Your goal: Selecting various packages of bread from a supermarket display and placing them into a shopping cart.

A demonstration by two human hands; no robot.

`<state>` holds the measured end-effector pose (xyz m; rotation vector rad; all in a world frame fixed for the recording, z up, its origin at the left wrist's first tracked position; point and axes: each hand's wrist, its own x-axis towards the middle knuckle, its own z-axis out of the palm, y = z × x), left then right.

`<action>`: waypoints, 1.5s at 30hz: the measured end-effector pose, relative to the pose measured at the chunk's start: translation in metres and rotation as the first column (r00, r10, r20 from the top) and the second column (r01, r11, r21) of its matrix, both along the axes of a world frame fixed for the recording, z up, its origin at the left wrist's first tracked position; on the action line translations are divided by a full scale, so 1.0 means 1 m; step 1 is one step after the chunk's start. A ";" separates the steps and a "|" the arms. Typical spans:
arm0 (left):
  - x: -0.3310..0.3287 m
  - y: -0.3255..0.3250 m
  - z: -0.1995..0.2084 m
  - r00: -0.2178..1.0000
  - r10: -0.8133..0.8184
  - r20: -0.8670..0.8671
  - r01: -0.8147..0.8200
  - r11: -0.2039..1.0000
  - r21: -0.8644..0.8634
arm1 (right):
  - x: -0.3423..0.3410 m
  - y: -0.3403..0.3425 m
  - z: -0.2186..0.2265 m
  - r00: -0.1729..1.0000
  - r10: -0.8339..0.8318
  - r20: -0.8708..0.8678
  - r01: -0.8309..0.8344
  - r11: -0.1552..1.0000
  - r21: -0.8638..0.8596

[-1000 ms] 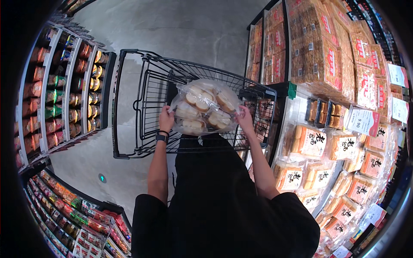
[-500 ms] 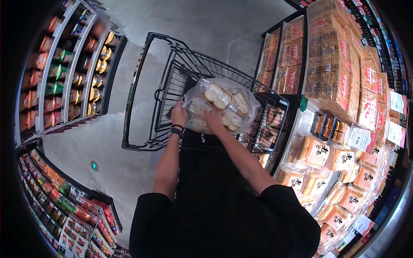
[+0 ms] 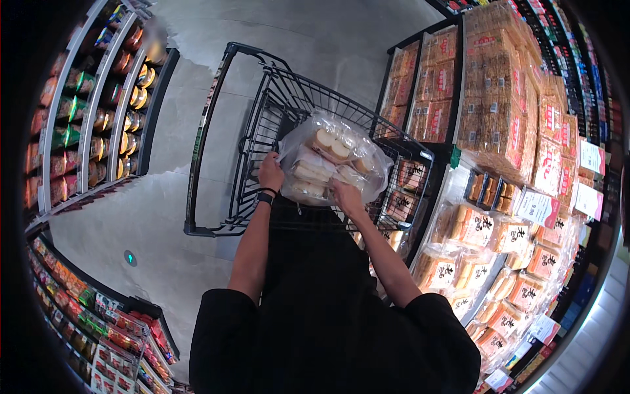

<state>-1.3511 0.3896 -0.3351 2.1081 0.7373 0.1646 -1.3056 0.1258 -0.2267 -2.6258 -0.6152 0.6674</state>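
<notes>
A clear plastic bag (image 3: 295,141) holds several packs of pale, round-ended sliced bread (image 3: 333,146). It sits over the basket of a black wire shopping cart (image 3: 321,87). My left hand (image 3: 271,173) is closed on the bag's left edge, a dark band around that wrist. At the lower right side of the bag, my right hand (image 3: 346,196) pinches the plastic, its fingertips partly hidden against it. Under and behind the bag, much of the basket floor is covered from sight.
Packaged bread loaves (image 3: 476,226) fill a display close on my right, with tall stacks of wrapped brown packs (image 3: 492,118) beyond. Shelves of packaged goods (image 3: 98,125) stand at left, and a lower snack shelf (image 3: 98,322) is at near left. Grey floor (image 3: 177,197) lies between.
My right hand has shifted right and slightly down along the bag. The bag's opening side has spread and the bread packs inside have settled differently. The view has moved slightly.
</notes>
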 end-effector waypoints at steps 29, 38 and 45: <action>-0.040 -0.125 0.067 0.918 -0.104 0.383 0.218 0.939 -0.267 | -0.131 -0.168 0.268 0.818 -0.500 0.286 0.210 0.722 0.659; -0.104 -0.345 0.215 0.878 -0.421 0.228 0.135 -0.238 -0.962 | -0.241 -0.303 0.329 0.632 -0.714 0.301 0.276 0.570 0.774; -0.179 -0.422 0.264 0.772 -0.621 0.138 -0.079 -0.309 -0.948 | -0.315 -0.370 0.350 0.605 -0.772 0.195 0.228 0.402 0.887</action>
